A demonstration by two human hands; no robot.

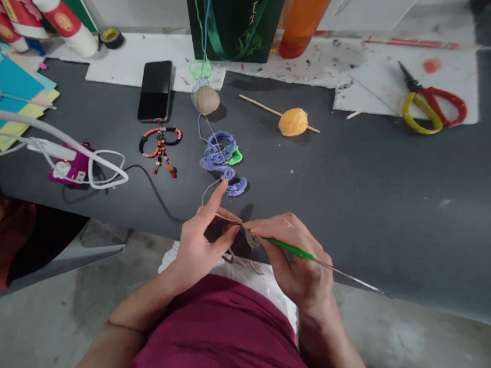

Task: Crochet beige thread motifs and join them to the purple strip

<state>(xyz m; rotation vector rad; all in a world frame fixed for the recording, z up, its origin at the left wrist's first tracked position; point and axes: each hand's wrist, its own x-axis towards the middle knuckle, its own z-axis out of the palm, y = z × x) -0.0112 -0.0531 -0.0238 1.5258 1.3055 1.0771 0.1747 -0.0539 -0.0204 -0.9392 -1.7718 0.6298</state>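
My right hand [297, 255] is closed round the green handle of a crochet hook [293, 249], whose metal shaft sticks out to the right. Between thumb and fingers, my left hand [202, 240] pinches a small brown crochet piece [250, 239], its index finger raised with beige yarn running over it. That strand leads up to a beige yarn ball [206, 100]. The hook's tip is hidden at the crochet piece, where both hands nearly meet above the table's front edge. Just beyond the left fingertips lies a curled purple crochet strip [219, 160] with a green crochet leaf [235, 156].
A yellow yarn ball [293, 122] on a stick, a black phone [155, 91] and a beaded bracelet [160, 142] lie on the grey table [378, 204]. Scissors [433, 110] rest at the far right. White cables [107, 180] and a purple adapter [76, 164] occupy the left.
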